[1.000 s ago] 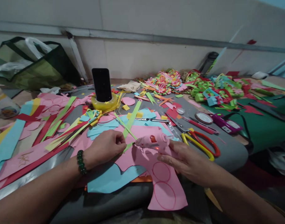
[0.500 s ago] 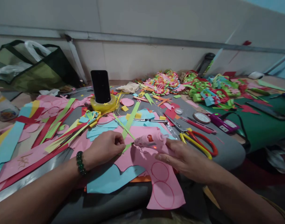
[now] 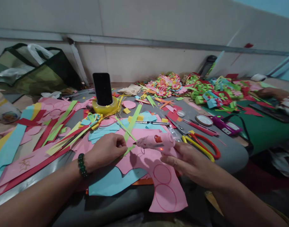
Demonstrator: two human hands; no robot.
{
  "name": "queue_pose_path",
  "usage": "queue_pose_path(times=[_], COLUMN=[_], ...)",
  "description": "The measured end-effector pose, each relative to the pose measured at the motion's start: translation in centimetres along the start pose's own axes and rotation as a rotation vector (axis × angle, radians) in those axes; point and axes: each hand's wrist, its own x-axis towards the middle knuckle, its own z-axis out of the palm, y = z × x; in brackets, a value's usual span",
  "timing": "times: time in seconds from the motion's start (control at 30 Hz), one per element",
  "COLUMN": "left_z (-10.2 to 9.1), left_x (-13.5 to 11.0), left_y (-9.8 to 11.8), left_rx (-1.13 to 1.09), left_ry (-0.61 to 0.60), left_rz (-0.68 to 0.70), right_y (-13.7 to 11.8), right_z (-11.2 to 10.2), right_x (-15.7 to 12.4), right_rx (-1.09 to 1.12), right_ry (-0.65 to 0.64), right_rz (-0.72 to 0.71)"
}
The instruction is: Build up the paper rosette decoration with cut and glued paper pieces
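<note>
Table (image 3: 234, 157) is partly covered by a pink sheet (image 3: 146, 162). Right of the sheet, scissors (image 3: 193, 135) are laid. Above the sheet, a glue gun (image 3: 156, 141) is held, wrapped by the grip of the right hand (image 3: 191, 160). Over the sheet's left part, a green strip (image 3: 129, 150) is pinched by the left hand (image 3: 109, 146).

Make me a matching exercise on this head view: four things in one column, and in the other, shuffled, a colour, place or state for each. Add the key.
Column one
1. glue gun
2. phone
3. scissors
4. bracelet

Column two
A. standing upright
B. dark green beads
C. held in the right hand
D. one yellow handle, one orange-red handle

Right pairs: 1-C, 2-A, 3-D, 4-B
</note>
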Motion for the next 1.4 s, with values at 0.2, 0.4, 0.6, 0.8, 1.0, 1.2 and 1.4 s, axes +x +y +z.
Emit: queue_pose_path(times=[0.2,0.4,0.6,0.8,1.0,1.2,1.4], left_z=[-0.3,-0.4,-0.8,-0.7,-0.9,-0.9,-0.9], left_x=[-0.1,0.0,0.0,0.0,0.2,0.0,0.0], left_y=[0.2,0.2,0.5,-0.2,0.2,0.0,0.6], left_rx=[-0.084,-0.408,-0.604,-0.82,-0.886,-0.957,-0.979], left_ry=[-0.017,-0.099,0.103,0.183,0.203,0.134,0.147], left_rz=[0.041,0.016,-0.023,-0.137,-0.214,-0.212,-0.185], right_y=[0.1,3.8,13.3,18.1,19.1,18.9,16.6], right_z=[-0.4,-5.0,-10.7,-11.4,-10.7,-10.6,-10.6], right_x=[-0.6,-1.4,-2.6,-3.0,-3.3,-3.8,-4.8], right_rx=[0.255,0.061,-0.277,-0.406,-0.43,-0.45,-0.463], right_ry=[0.131,0.706,0.845,0.728,0.658,0.732,0.774], right_rz=[0.006,0.118,0.505,0.64,0.633,0.661,0.736])
